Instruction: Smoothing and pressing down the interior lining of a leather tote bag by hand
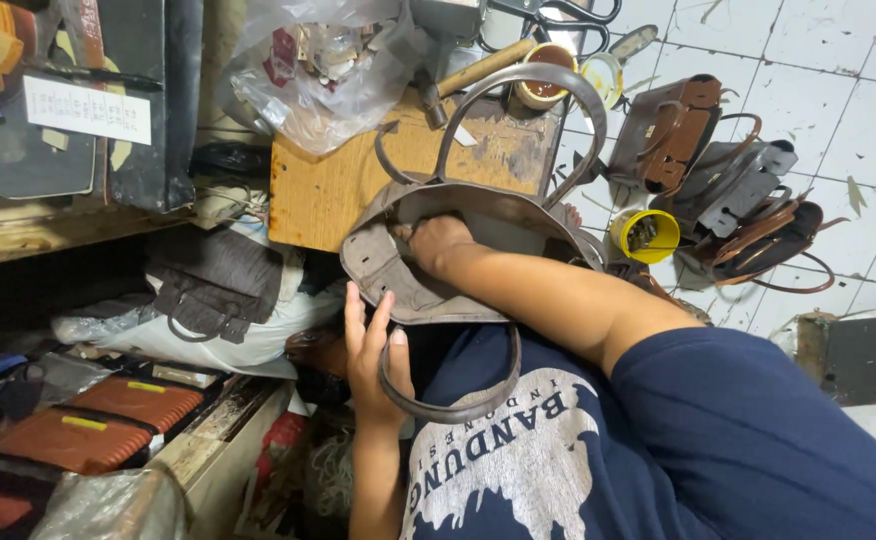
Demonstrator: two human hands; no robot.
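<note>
a grey-brown handbag [428, 255] sits at the centre of the frame, its mouth open and one arched handle [518, 95] standing up over a scuffed wooden board [328, 190] behind it. the right hand [438, 240] reaches down into the bag's opening, fingers curled against the inner lining — whether it grips anything inside cannot be told. the left hand [373, 350] lies open at the bag's lower left edge, fingers straight and pointing up along the bag's side, with the second handle [458, 400] looping down across its palm. on the board at the upper middle lie a hammer [473, 72] and a clear plastic bag [318, 70] of small parts — a round tin [548, 75] stands just beside the hammer. to the right, on the white tiled floor [858, 120], a small yellow tub [646, 235] sits near a heap of brown bags [728, 180].
</note>
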